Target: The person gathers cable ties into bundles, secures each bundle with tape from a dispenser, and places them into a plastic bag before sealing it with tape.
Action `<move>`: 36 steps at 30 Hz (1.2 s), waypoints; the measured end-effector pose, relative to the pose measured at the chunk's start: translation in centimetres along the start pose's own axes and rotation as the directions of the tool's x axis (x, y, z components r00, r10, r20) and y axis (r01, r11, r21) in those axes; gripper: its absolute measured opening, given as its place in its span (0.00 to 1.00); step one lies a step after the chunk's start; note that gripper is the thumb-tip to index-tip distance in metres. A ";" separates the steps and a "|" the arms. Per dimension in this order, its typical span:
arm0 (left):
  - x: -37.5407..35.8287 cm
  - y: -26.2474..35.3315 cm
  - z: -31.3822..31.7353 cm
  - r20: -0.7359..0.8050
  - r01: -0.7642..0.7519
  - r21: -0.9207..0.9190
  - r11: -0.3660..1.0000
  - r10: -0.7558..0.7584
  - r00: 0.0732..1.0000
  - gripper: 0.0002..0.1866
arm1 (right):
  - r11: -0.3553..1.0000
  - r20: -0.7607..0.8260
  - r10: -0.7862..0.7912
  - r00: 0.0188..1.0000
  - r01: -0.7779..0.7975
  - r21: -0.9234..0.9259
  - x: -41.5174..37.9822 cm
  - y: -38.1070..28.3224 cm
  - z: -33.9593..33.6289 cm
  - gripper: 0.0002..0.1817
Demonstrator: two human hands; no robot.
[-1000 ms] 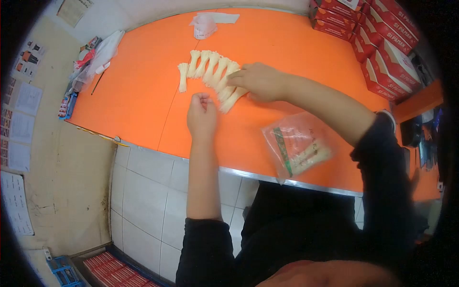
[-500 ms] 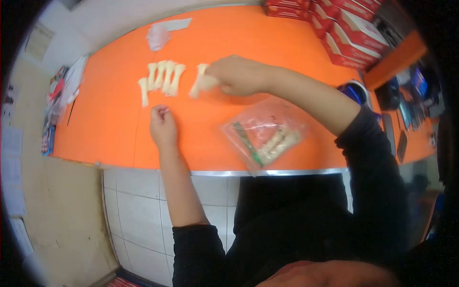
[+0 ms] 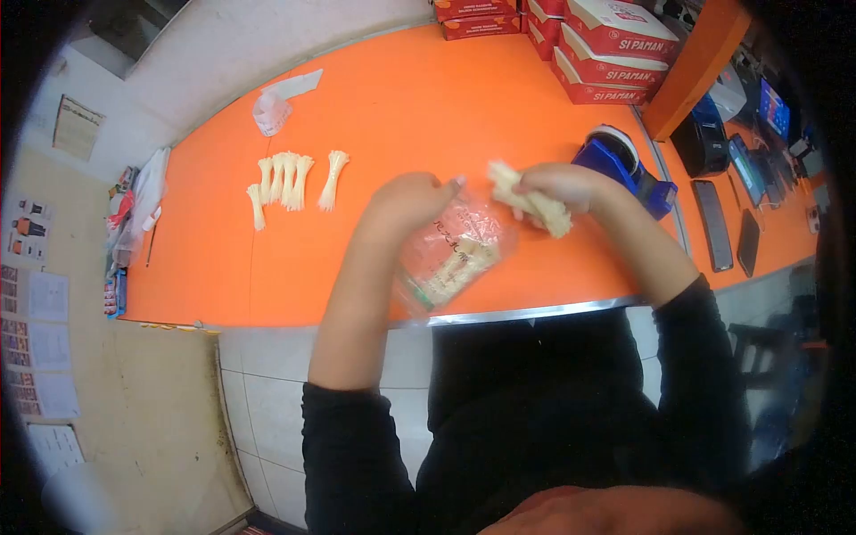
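My left hand pinches the upper edge of a clear plastic bag with dark lettering on it. Inside the bag lie pale bundles of strands, and a green strip shows near its lower end. To the right of the bag, my right hand is closed around pale bundles of thin strands, held above the orange table. Further left, several similar waisted bundles lie side by side, and a single bundle lies a little apart from them.
A crumpled whitish plastic piece lies at the back of the orange table. Red-and-white boxes are stacked at the back right. A blue tape dispenser stands right of my right hand, with phones beyond it.
My right hand has moved from the row of bundles to beside the bag, carrying bundles. My left hand has gone from a loose fist on the table to gripping the bag. The view has shifted.
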State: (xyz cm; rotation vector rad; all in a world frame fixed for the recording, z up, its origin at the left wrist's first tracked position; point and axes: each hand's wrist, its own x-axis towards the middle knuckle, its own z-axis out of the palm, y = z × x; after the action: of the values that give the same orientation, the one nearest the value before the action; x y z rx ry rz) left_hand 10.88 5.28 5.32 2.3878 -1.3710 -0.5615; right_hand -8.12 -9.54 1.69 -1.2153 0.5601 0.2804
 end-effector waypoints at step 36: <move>-2.9 5.9 -1.3 0.336 -0.619 0.395 0.679 0.521 0.785 0.06 | 0.793 -0.364 -0.591 0.720 0.436 -0.425 -5.0 4.7 1.0 0.19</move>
State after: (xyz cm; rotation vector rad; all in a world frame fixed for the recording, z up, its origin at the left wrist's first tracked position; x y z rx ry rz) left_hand 5.82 5.12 9.66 2.0539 -2.4784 -0.2904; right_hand -14.34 -6.56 0.91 -1.7185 0.5812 -0.4598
